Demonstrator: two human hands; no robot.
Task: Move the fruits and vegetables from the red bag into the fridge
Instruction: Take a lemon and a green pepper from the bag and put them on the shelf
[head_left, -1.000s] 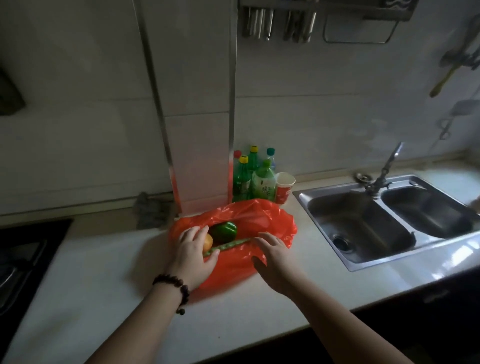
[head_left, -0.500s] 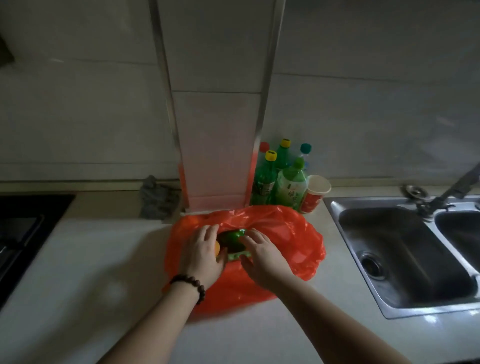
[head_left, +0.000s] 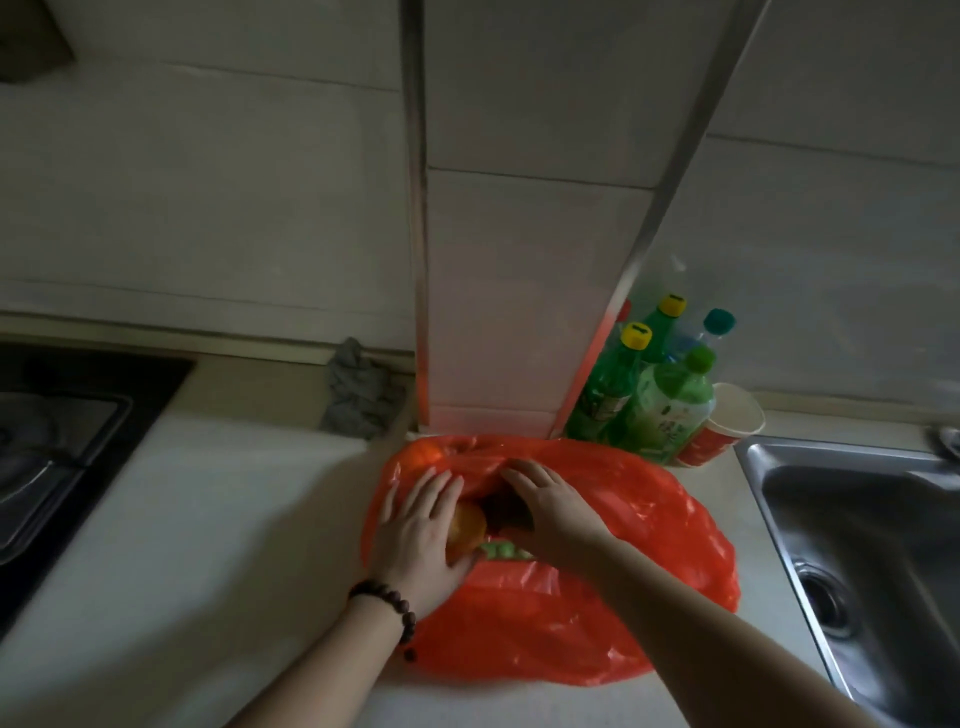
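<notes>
A red plastic bag (head_left: 597, 613) lies open on the pale counter in front of the tiled pillar. My left hand (head_left: 415, 540) rests at the bag's left mouth with its palm and thumb against an orange fruit (head_left: 466, 529). My right hand (head_left: 550, 512) reaches into the opening from the right, fingers curled down over something dark that I cannot make out. A thin green vegetable (head_left: 501, 551) shows between the two hands. Another orange shape (head_left: 423, 454) shows through the plastic at the bag's far left corner. The fridge is not in view.
Several green bottles (head_left: 660, 400) and a red paper cup (head_left: 722, 434) stand right behind the bag. A steel sink (head_left: 857, 545) lies to the right, a dark stove (head_left: 62, 447) to the left, a grey rag (head_left: 358, 392) by the pillar.
The view has closed in on the bag. My right hand has gone deeper into the opening and now covers the green pepper. My left hand stays on the orange fruit.
</notes>
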